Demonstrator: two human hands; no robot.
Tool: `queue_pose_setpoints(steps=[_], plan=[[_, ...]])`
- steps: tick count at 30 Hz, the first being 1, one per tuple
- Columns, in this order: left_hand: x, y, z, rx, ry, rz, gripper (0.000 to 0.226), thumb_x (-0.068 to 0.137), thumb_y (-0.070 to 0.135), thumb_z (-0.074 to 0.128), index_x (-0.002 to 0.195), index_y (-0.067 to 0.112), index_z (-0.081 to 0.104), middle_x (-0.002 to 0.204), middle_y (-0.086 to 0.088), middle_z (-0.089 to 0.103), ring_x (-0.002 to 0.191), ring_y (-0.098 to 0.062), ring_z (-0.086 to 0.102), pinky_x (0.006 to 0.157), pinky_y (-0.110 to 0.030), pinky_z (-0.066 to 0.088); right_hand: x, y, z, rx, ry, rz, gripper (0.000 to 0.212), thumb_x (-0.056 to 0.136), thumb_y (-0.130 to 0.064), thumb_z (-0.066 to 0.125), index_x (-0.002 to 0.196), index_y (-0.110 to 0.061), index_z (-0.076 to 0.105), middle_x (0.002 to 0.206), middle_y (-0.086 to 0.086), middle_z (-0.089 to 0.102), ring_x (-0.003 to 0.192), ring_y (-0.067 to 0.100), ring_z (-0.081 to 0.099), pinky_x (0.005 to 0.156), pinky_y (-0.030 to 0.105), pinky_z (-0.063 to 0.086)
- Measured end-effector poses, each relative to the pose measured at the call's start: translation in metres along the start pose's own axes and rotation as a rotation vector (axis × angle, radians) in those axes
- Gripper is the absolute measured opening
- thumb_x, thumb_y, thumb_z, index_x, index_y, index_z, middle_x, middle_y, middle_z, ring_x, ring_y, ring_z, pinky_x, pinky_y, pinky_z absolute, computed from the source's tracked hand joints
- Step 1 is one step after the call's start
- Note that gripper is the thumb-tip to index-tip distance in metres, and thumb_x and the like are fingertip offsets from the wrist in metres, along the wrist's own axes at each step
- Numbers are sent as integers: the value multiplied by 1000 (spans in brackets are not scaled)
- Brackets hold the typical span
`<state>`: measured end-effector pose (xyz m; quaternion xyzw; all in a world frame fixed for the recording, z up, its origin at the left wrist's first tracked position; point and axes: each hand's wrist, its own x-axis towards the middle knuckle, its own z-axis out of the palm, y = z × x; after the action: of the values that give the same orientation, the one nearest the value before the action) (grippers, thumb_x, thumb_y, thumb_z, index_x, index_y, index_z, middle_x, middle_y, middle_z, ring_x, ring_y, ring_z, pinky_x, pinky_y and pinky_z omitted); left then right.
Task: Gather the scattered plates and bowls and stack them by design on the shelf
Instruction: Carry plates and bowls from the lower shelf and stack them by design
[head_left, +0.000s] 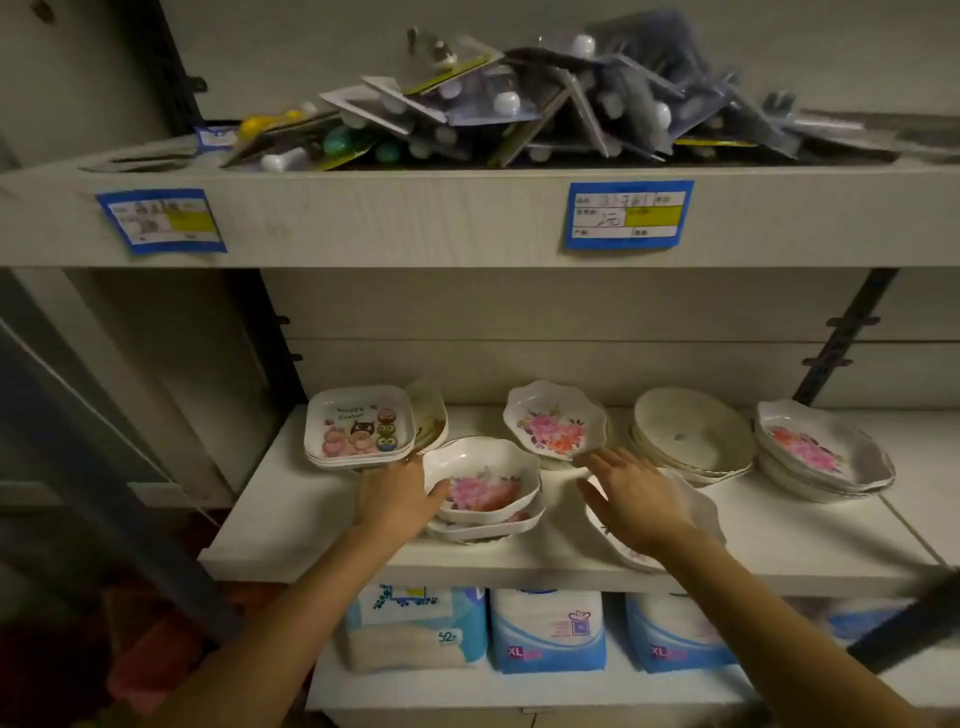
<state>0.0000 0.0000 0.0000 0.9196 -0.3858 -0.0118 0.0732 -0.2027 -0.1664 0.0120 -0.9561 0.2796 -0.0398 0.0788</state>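
On the middle shelf (291, 514) the dishes sit in loose groups. At the front, the left hand (397, 501) presses its fingers and thumb against the left wall of a scalloped white bowl (483, 478) with a pink flower print inside — this bowl rests on top of one or two matching ones. The right hand (636, 499) is spread flat, fingers apart and gripping nothing, hovering over a tilted white dish (696, 512) near the shelf's front edge; most of that dish is hidden beneath the hand.

Behind the left hand stands a short stack of square plates (358, 426) printed with cartoon owls, and a pale bowl (428, 415) leans on its edge just beside them. Further back in the middle, a floral plate (556, 421) with a wavy rim sits tilted. To its right is a stack of plain cream round plates (691, 436), then a stack of floral bowls (826, 454) at the far right — all well apart from the hands.
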Motion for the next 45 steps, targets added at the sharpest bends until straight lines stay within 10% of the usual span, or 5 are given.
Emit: queue_pose_setpoints(steps=[9, 18, 26, 33, 45], plan=[[21, 1, -2, -6, -306, -189, 43, 84, 44, 54, 108, 9, 60, 108, -10, 65, 99, -25, 61, 74, -30, 45, 16, -12, 5, 26, -69, 54, 29, 96, -30, 40, 111, -18, 62, 120, 4, 64, 105, 23, 60, 89, 34, 49], [28, -9, -17, -538, -400, -341, 19, 83, 9, 50, 66, 3, 58, 31, 0, 57, 29, -9, 54, 37, -17, 40, 26, -9, 19, 160, -192, 183, 32, 96, -31, 38, 102, -13, 65, 107, 10, 68, 91, 27, 64, 85, 41, 53], [12, -32, -46, -822, -304, -333, 20, 91, 13, 47, 97, 1, 62, 90, -21, 72, 62, -25, 72, 49, -26, 57, 41, -34, 24, 233, -415, 293, 66, 93, -59, 24, 98, -9, 67, 95, 9, 72, 88, 24, 67, 92, 40, 50], [-5, -59, -67, -1041, -211, -401, 13, 90, 4, 46, 87, 2, 59, 76, -13, 66, 47, -15, 67, 43, -23, 57, 48, -46, 38, 278, -482, 370, 31, 91, -34, 51, 65, -18, 52, 77, 0, 65, 54, 7, 54, 76, 26, 53], [-22, -85, -73, -1112, -173, -487, 14, 91, 7, 49, 80, 8, 58, 78, -17, 66, 42, -16, 67, 40, -19, 55, 13, -23, -19, 252, -197, 399, 33, 95, -25, 38, 101, -5, 64, 105, 15, 67, 84, 27, 60, 63, 28, 45]])
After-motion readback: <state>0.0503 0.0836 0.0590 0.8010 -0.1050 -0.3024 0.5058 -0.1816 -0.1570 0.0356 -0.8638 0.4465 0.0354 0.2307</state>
